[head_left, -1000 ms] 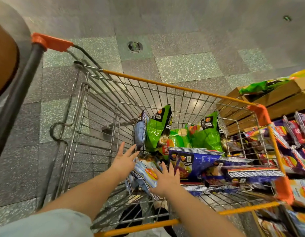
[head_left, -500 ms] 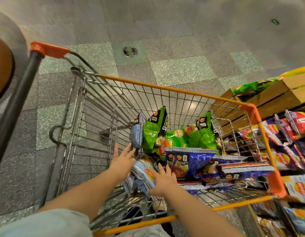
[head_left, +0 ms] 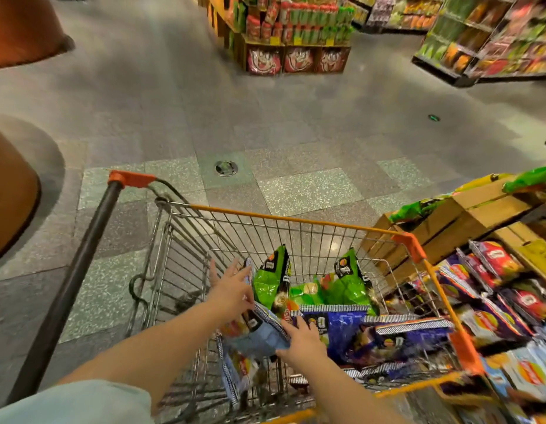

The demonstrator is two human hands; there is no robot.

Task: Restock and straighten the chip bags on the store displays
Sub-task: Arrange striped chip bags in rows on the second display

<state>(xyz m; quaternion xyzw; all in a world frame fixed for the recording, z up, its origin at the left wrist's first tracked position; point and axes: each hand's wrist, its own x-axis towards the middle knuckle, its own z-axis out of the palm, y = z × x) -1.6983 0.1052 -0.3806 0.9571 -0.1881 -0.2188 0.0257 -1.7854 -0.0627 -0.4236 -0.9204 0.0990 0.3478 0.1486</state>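
Observation:
Both my hands reach into the wire shopping cart [head_left: 296, 220]. Between them is a light blue chip bag [head_left: 259, 335], tilted up. My left hand [head_left: 230, 292] touches its upper left edge with straight, spread fingers. My right hand [head_left: 302, 339] holds its lower right corner. More light blue bags [head_left: 235, 371] lie underneath. Green chip bags [head_left: 271, 283] stand upright at the far end of the cart, and dark blue bags [head_left: 357, 328] lie flat on the right. The picture is blurred.
The cart's black push bar with orange ends [head_left: 82, 258] runs along the left. A chip display on wooden crates [head_left: 495, 270] crowds the cart's right side. Further store shelves [head_left: 296, 35] stand across the tiled floor. A brown rounded fixture [head_left: 8, 191] sits at left.
The view has tipped up, showing the aisle and far shelves. The light blue bag has risen and tilted between my hands, and my left hand has moved onto its edge.

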